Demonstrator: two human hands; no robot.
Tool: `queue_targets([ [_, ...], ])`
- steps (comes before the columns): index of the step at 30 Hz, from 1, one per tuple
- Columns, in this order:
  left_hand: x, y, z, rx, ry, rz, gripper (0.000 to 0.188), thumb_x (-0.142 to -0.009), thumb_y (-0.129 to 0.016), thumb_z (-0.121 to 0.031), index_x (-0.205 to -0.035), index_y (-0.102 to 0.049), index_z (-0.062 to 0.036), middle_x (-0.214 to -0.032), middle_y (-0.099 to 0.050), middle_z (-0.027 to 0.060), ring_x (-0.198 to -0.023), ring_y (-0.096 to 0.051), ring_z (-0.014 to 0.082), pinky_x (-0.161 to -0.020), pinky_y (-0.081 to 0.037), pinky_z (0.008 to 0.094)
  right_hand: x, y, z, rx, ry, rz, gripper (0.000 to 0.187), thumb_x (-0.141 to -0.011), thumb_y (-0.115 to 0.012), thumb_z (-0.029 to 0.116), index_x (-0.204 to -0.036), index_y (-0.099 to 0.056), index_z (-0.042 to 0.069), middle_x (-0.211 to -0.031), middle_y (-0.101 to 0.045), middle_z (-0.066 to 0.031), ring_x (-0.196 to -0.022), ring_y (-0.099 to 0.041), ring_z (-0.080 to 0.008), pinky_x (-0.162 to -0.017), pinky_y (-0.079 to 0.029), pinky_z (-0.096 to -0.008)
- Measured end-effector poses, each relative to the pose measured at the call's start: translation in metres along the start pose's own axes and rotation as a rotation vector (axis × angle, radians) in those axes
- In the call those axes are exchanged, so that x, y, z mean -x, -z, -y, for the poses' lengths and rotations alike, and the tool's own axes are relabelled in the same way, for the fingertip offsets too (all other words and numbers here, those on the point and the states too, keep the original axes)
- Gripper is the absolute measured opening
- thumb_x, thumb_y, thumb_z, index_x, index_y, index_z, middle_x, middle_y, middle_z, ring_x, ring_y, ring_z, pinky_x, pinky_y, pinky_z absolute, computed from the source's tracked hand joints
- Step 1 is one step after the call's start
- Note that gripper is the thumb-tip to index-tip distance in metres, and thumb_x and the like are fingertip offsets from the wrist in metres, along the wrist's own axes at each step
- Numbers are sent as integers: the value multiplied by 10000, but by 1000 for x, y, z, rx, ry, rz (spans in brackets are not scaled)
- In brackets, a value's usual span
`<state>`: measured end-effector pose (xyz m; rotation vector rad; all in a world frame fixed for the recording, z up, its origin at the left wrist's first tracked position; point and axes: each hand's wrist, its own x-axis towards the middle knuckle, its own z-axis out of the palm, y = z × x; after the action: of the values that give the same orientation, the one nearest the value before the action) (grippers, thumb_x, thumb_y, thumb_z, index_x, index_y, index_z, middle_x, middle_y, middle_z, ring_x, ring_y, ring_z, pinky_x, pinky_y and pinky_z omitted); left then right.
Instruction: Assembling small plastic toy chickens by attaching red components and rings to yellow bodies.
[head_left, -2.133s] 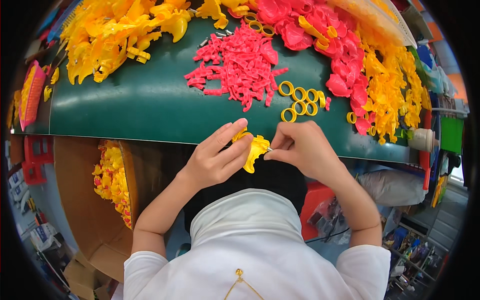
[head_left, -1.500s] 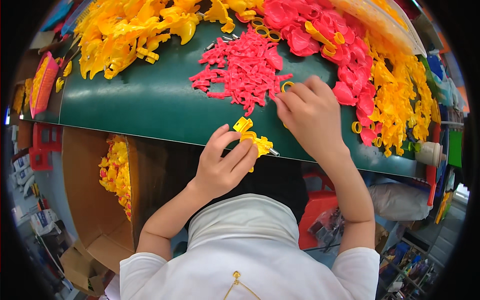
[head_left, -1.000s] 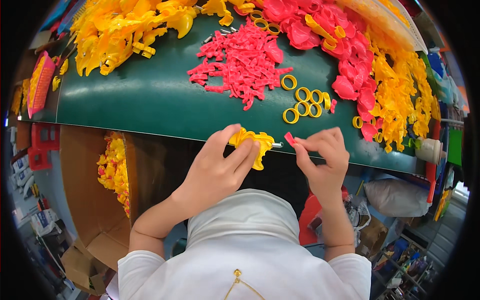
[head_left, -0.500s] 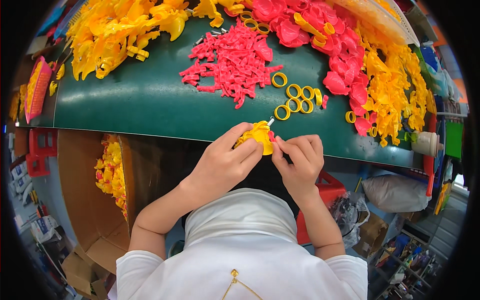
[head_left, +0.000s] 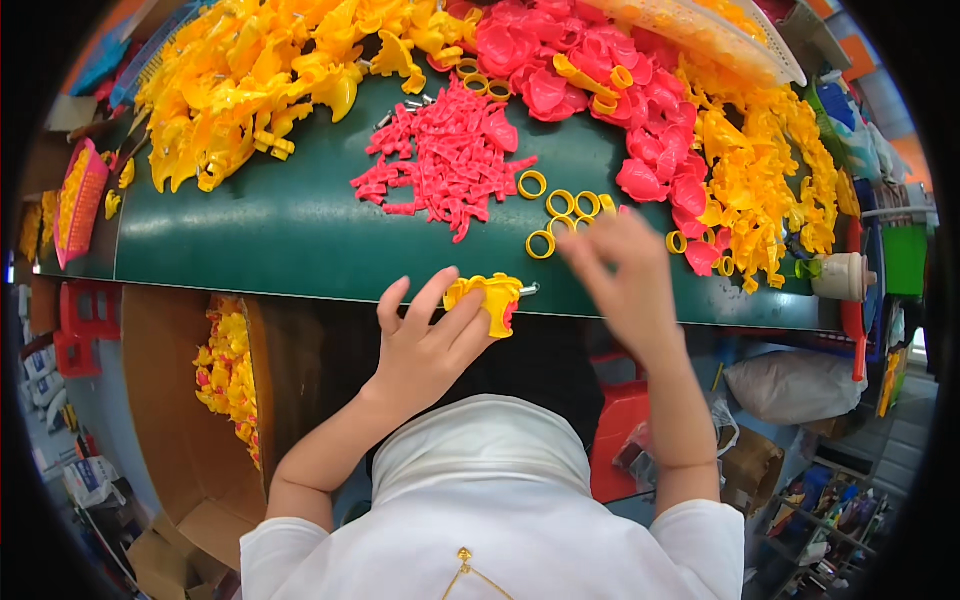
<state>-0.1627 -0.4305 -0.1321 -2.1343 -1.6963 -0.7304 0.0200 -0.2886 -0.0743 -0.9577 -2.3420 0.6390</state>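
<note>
Between the fingers and thumb of my left hand is a yellow plastic part, held at the table's front edge. A small metal spring sticks out of its right side, and a bit of pink shows at its lower right. My right hand hovers over the yellow rings, covering some of them. Its fingers are smeared by motion, so I cannot make out whether they hold anything. Beyond the rings lies a heap of small pink plastic pieces.
On the green table, yellow parts are piled far left, pink cup-shaped shells at the back right, and more yellow parts at the right. A cardboard box with yellow pieces stands below left. A red stool is under the table.
My right hand has left the yellow part and moved right and forward to the rings. My left hand has shifted slightly left and nearer with the part, still holding it.
</note>
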Motion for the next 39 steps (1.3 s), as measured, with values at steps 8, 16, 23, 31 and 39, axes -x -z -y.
queue_targets([
  [8,2,-26,3,28,8,-146,246,-733,-753,-282,-879,-608,-147,-1057,-638,-19,-1142,-512,241,-984,-302,459,-104,-14,-55,554,258,-197,145,-763,-743,144,-866,-697,54,-990,-609,-48,-979,-530,-256,-842,-461,-345],
  [16,7,-31,16,123,5,-174,288,-720,-762,-241,-948,-615,-144,-1091,-634,-32,-1144,-490,233,-979,-302,437,-106,6,-43,-134,-160,121,192,-859,-697,158,-903,-593,2,-924,-645,-44,-857,-646,-155,-762,-486,-280],
  [23,-2,-16,12,105,27,-124,372,-686,-761,-149,-1046,-674,-119,-1098,-642,-22,-994,-476,212,-824,-341,371,-114,30,-55,-727,-533,253,272,-938,-619,293,-1091,-542,81,-1071,-620,-1,-798,-686,-130,-548,-464,-205],
  [31,-9,-18,17,324,-26,-132,324,-645,-764,-52,-954,-684,3,-972,-656,92,-855,-610,258,-715,-518,376,-69,5,-26,-657,-339,197,190,-935,-616,221,-965,-623,34,-930,-694,-46,-809,-679,-114,-610,-491,-204],
  [39,-11,-17,19,337,-19,-140,310,-654,-720,-30,-954,-679,33,-958,-627,100,-831,-596,249,-687,-534,353,-11,-47,27,-384,-68,-80,147,-761,-737,-28,-862,-647,28,-805,-601,-56,-720,-628,-141,-610,-500,-253],
])
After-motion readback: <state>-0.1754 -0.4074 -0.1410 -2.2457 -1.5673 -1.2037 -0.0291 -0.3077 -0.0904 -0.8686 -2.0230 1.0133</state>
